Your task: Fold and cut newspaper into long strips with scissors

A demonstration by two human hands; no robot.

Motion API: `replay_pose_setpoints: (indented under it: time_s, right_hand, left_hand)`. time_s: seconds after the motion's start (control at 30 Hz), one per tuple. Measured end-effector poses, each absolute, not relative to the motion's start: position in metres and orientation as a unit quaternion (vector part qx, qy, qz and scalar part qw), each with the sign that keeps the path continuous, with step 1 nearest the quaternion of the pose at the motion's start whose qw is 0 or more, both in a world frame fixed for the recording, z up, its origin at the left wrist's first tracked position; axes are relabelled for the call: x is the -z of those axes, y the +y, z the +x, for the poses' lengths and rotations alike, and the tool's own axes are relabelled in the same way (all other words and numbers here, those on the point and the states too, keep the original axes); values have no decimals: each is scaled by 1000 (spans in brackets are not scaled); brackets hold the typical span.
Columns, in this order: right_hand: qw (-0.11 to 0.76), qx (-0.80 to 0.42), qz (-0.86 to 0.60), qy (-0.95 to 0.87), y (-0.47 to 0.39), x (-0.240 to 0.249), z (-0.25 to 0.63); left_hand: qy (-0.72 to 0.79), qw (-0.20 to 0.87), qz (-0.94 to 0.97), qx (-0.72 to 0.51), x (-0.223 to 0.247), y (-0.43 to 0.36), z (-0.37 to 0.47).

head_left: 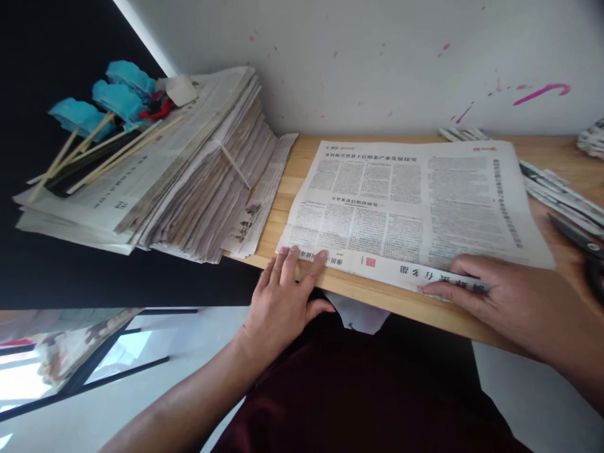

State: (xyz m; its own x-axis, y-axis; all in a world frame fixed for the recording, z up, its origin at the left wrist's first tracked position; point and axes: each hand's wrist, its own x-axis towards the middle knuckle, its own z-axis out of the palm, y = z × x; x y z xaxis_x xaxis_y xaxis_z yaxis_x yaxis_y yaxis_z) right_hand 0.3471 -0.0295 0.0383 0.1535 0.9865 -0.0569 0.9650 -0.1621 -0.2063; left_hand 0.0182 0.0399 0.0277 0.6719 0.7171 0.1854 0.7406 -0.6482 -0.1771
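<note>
A newspaper sheet (372,189) lies flat on the wooden table, its near edge folded over into a narrow strip. My left hand (283,292) rests with spread fingertips on the left end of that strip, the thumb hanging over the table edge. At the right end, my right hand (486,286) pinches the fold between thumb and fingers. Part of the sheet's lower right is hidden behind this hand.
A tall stack of newspapers (207,170) stands at the left, with sticks bearing blue wrapped tops (123,94) on it. Black scissors (578,239) and folded newspaper strips (561,195) lie at the right. A paint-spotted wall (377,69) rises behind the table (278,217).
</note>
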Motion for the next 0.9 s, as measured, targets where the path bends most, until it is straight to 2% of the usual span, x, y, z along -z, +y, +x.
replay_pose_setpoints:
  time_s: [0.3, 0.53, 0.9]
  right_hand:
    - [52, -122, -751, -647, -28, -46, 346]
    - [77, -126, -731, -666, -27, -49, 344]
    - [99, -123, -733, -662, -29, -45, 346]
  left_hand:
    - [-435, 126, -890, 48, -27, 36, 22]
    - [-355, 83, -927, 89, -22, 41, 30]
    - [-371, 97, -924, 8, -30, 27, 48]
